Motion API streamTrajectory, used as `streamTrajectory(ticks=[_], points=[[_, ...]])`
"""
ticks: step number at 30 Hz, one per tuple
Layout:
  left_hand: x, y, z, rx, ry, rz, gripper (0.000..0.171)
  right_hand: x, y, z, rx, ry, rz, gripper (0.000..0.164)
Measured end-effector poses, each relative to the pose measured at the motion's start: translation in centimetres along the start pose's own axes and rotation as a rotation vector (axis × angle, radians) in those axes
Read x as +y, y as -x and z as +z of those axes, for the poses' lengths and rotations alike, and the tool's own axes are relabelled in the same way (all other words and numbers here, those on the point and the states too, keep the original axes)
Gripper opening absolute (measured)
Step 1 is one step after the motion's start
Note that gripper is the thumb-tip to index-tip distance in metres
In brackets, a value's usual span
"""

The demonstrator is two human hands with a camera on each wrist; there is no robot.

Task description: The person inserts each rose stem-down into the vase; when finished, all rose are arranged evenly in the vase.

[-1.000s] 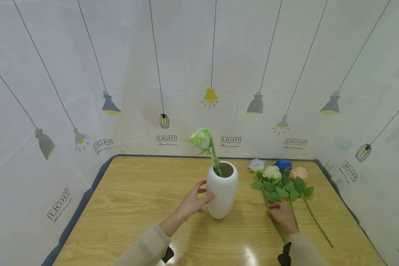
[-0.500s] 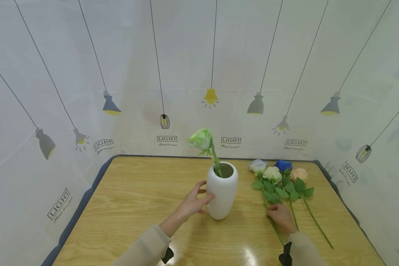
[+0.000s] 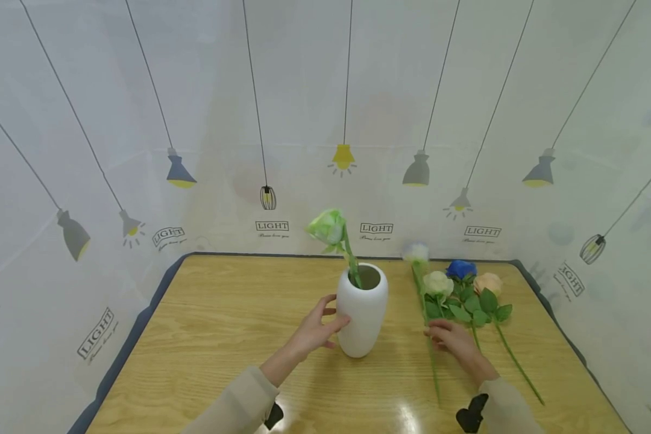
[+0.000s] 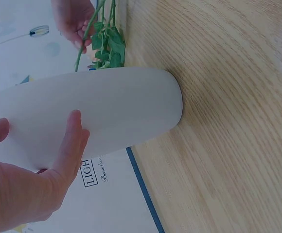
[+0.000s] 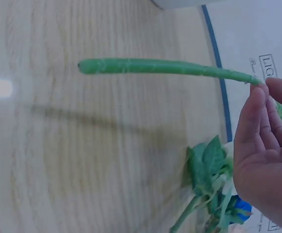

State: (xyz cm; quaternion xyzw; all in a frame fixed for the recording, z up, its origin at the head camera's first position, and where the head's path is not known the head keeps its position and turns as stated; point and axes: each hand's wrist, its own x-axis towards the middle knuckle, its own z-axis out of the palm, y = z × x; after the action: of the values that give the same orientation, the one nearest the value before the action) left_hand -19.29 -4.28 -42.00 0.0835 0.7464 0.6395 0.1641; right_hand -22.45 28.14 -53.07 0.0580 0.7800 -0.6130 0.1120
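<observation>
A white vase (image 3: pixel 362 319) stands upright at the middle of the table, a green rose (image 3: pixel 328 228) leaning out of its mouth to the left. My left hand (image 3: pixel 316 328) holds the vase from its left side, thumb and fingers spread around the wall. With thumb and fingertips my right hand (image 3: pixel 457 345) pinches the stem of a pale white rose (image 3: pixel 415 252). In the right wrist view the green stem (image 5: pixel 146 66) shows its cut end raised over the table, with a shadow beneath. The held rose's bloom is blurred in the head view.
Right of my right hand lie a cream rose (image 3: pixel 438 283), a blue rose (image 3: pixel 461 269) and a peach rose (image 3: pixel 488 283), their leaves overlapping. A wooden table (image 3: pixel 239 301) meets a printed cloth backdrop (image 3: pixel 304 120) along a dark edge at the back and sides.
My right hand has lifted the pale white rose off the pile and moved slightly up and left with it. The cream rose has shifted a little left. My left hand and the vase stay put.
</observation>
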Motion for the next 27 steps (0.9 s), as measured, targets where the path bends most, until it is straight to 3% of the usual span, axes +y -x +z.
streamTrajectory(ticks=[10,14,21,27], points=[[-0.1,-0.2,0.0,0.000,-0.002,-0.003,0.059,-3.6,0.4,0.9,-0.070,-0.042,-0.102,0.049],[-0.3,-0.3,-0.1,-0.004,-0.002,-0.004,0.060,-5.2,0.7,1.6,-0.051,-0.025,-0.170,0.046],[-3.2,-2.2,-0.2,0.000,0.001,0.003,0.067,-7.5,1.4,2.5,0.016,0.010,-0.296,0.043],[-3.5,-2.3,-0.2,0.004,-0.002,0.004,0.068,-9.7,2.4,3.0,0.067,-0.007,-0.380,0.040]])
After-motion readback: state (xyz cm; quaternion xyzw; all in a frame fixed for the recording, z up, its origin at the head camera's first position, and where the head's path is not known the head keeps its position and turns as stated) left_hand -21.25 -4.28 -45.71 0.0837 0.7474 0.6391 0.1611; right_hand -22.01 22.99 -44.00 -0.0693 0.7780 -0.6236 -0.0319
